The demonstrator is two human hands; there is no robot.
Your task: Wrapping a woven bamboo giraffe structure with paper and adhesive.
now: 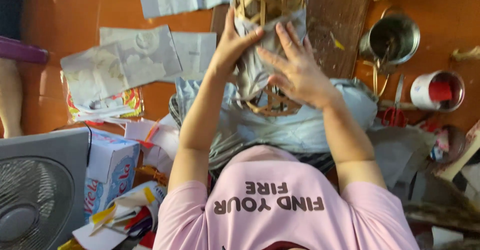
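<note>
Grey paper is pressed onto a woven bamboo frame [267, 2].

The paper [260, 62] is held flat against the frame by the spread fingers of the left hand [234, 47] and right hand [297, 70], above the orange floor [75, 10]; a metal pot [395, 37] stands nearby.

light: bright, warm, even | shadows: soft | focus: slight blur | edges: mild wide-angle stretch

It looked like a home craft corner on an orange tiled floor [70, 15], strewn with torn paper sheets [140, 55], a metal pot [395, 37], a paint tin [440, 91], red-handled scissors [395, 112], cardboard boxes [112, 167] and a grey fan [37, 195].
</note>
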